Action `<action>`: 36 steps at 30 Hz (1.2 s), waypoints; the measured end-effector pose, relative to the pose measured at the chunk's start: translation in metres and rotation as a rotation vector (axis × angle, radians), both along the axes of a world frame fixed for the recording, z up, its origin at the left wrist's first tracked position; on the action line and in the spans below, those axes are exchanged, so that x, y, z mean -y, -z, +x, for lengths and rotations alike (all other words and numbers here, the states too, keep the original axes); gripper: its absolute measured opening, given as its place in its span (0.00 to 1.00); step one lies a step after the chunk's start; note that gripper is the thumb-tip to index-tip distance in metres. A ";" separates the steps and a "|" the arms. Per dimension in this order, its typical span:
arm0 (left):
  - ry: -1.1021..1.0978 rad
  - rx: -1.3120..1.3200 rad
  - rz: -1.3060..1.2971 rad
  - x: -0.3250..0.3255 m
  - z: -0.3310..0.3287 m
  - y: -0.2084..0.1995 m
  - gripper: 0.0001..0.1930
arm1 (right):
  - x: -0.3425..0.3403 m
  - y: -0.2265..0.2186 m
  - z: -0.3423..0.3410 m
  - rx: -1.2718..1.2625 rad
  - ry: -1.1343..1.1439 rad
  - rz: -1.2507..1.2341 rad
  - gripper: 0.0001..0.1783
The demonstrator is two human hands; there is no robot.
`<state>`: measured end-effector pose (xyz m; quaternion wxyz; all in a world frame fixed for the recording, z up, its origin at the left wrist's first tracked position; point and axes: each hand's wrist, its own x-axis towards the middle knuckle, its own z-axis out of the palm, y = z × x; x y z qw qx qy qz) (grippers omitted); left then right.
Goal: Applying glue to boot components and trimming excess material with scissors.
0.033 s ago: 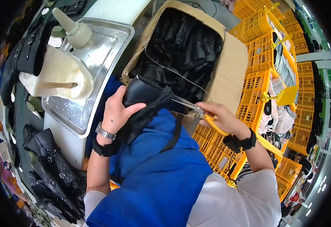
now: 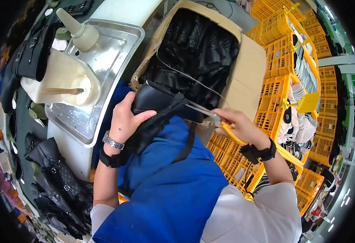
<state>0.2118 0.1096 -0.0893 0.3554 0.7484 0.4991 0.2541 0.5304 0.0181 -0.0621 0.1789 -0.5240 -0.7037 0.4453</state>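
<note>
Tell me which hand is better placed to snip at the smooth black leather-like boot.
Probably the right hand: it grips the yellow-handled metal scissors, which point toward the smooth black leather-like boot. The left hand is occupied holding that boot.

From where I stand I can't read a single word, number or sign. The lower yellow crate [image 2: 220,152], close by the person, has a whitish patch [image 2: 239,174] on it, possibly a label, too small to make out. The yellow tag [image 2: 308,103] at the stacked crates shows me no legible lettering either.
</note>
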 end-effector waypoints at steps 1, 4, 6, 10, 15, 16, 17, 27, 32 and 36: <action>-0.003 0.043 -0.011 0.000 0.000 -0.001 0.25 | 0.001 -0.002 0.003 -0.011 0.058 -0.063 0.29; 0.003 0.041 -0.036 -0.001 -0.002 0.000 0.25 | 0.003 0.001 0.007 -0.065 0.109 -0.088 0.29; 0.009 0.066 -0.030 0.000 -0.001 0.001 0.25 | 0.001 -0.001 0.004 -0.002 -0.008 -0.048 0.29; 0.022 0.055 -0.042 0.002 0.000 -0.001 0.24 | -0.001 0.003 -0.002 -0.032 -0.040 -0.071 0.30; 0.032 0.077 -0.020 0.005 0.003 0.002 0.25 | -0.002 0.004 -0.013 -0.089 -0.022 -0.135 0.30; 0.039 0.059 -0.007 0.005 0.003 0.003 0.25 | -0.002 0.006 -0.014 -0.089 -0.023 -0.135 0.30; 0.038 0.059 -0.007 0.005 0.003 0.003 0.25 | -0.003 0.007 -0.016 -0.106 -0.017 -0.146 0.30; 0.030 0.047 0.000 0.005 0.003 0.007 0.25 | 0.003 0.013 -0.021 -0.185 0.058 -0.244 0.25; 0.040 0.046 0.023 0.004 0.003 0.009 0.25 | 0.007 0.016 -0.022 -0.323 0.104 -0.318 0.26; 0.036 0.051 -0.011 0.004 0.003 0.005 0.25 | 0.003 0.014 -0.024 -0.330 0.098 -0.333 0.28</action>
